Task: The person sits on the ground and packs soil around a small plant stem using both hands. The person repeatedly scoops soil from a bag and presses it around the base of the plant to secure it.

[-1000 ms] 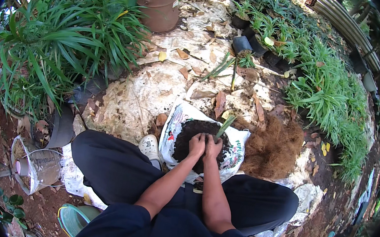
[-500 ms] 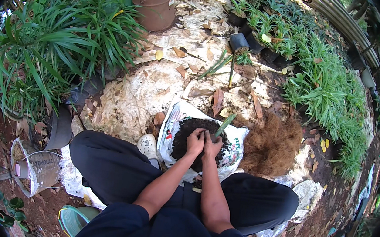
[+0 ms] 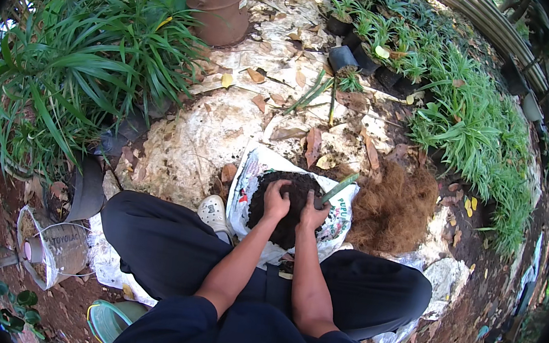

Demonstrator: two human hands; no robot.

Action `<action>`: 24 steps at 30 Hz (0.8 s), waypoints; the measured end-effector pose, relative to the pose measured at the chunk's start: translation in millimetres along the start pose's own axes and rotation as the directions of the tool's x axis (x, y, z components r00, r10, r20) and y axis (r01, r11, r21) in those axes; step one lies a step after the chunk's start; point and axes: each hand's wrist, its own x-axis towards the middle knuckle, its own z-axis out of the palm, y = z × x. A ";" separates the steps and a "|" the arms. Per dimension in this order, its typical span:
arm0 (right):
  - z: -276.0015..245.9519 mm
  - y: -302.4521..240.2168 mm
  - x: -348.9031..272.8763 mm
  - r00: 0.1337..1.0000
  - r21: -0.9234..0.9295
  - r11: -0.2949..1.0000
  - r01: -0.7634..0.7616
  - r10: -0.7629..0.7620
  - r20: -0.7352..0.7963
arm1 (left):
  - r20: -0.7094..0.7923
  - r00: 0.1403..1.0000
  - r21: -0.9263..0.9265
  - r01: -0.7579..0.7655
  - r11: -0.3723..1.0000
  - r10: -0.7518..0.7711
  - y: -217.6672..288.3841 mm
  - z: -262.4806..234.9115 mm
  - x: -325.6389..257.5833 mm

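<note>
Mid-frame, touching soil (image 3: 294, 206) with left hand (image 3: 277, 202) loosely spread, right hand (image 3: 312, 214) by leaf (image 3: 342, 187) (cannot tell if gripping), over sack (image 3: 252, 161), likely to catch spills.

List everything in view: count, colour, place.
Sack: one, white, centre
Soil: one heap, near-black, on sack
Leaf piece: one, green, sack's right side
Fibre: one heap, brown, right of sack
Long leaves: few, green, beyond sack
Dry leaves: many, brown and yellow, scattered
Large pot: one, brown, top
Strappy plants: many, green, left
Small pots: several, black, upper right
Low plants: many, green, right
Corrugated sheet: one, grey, top right
Buckets: two, whitish and green, lower left
Clog: at least one, cream, left of sack
Legs: two, dark-trousered, bottom
Left hand: one, bare, at soil
Right hand: one, bare, holding leaf piece
</note>
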 end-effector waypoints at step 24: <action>0.6 -1.9 1.4 0.992 -0.221 0.970 -0.098 0.113 0.057 | 0.154 0.962 -0.012 0.232 0.973 -0.227 -16.3 6.8 -3.7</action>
